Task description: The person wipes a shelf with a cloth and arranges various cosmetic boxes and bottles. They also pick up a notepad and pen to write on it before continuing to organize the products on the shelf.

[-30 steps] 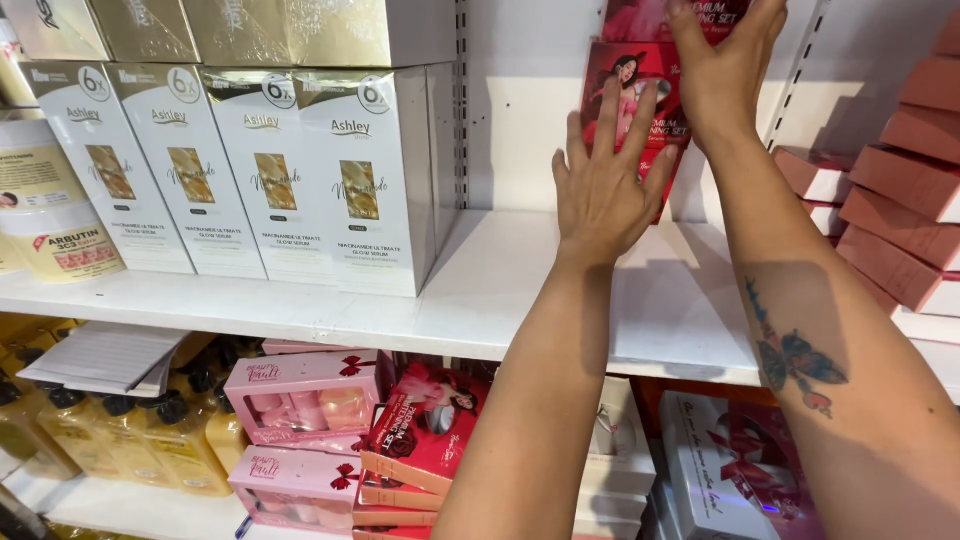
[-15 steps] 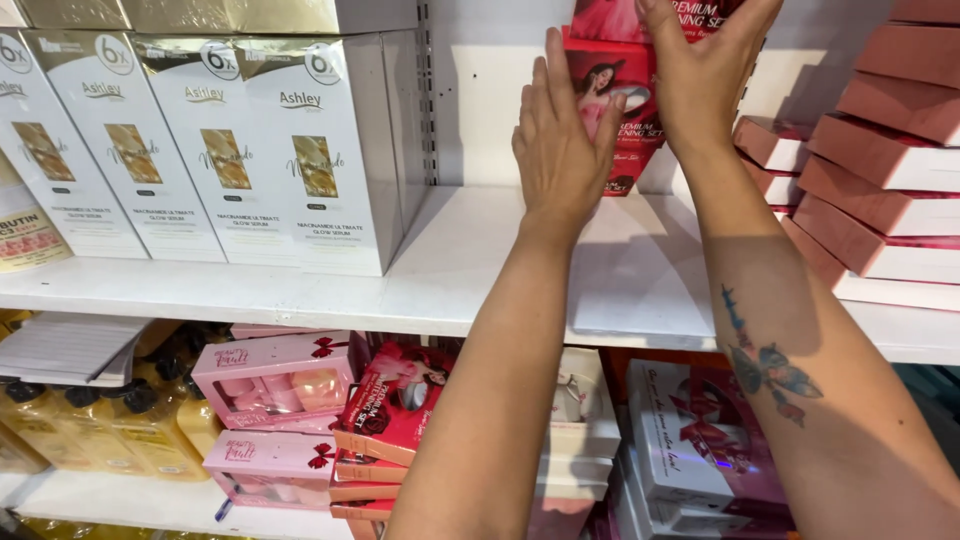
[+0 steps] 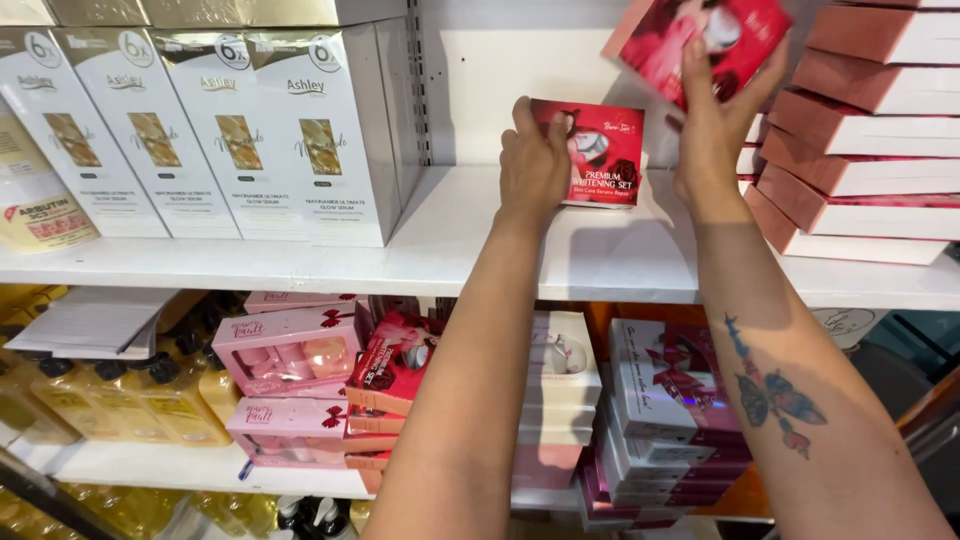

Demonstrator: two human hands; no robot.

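Two bare arms reaching onto a white shelf in a shop. Left hand closed around the left edge of a red box, standing upright at the back of the shelf. Right hand gripping a second red box, tilted and raised above the first, not yet set down. To the right, stacked pink boxes; to the left, tall white cartons. Judging by this: one box placed, one left to place. Below, pink gift sets and yellow bottles.

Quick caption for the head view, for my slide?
Left hand steadies a red box on the white shelf; right hand lifts another red box.
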